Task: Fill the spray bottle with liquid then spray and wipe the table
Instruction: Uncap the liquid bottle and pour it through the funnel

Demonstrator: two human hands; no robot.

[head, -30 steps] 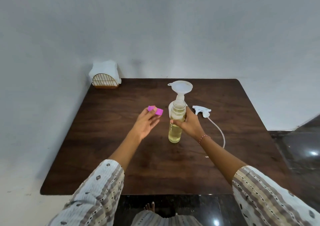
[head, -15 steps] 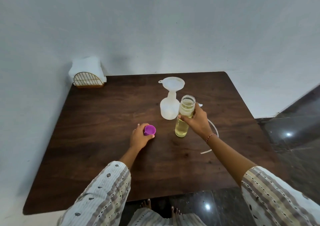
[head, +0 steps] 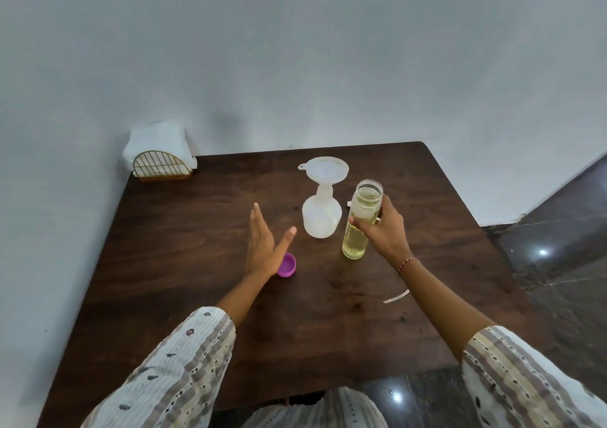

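A translucent white spray bottle [head: 321,218] stands near the middle of the dark wooden table [head: 184,263], with a white funnel [head: 323,169] seated in its neck. Just right of it stands an uncapped clear bottle of yellowish liquid [head: 359,220], and my right hand [head: 382,227] is wrapped around its middle. My left hand [head: 264,247] hovers open, fingers spread, left of the spray bottle. The purple cap [head: 286,265] lies on the table right beside that hand's palm. The spray head is mostly hidden behind my right hand; the end of its tube [head: 395,296] shows.
A gold wire napkin holder with white napkins [head: 160,161] stands at the table's far left corner against the wall. The table's right edge borders dark glossy floor [head: 558,247]. White walls close off the back and left sides.
My left hand carried the purple cap down to the table, let go of it and lifted away open. My right hand has kept hold of the liquid bottle. The camera view shifted.
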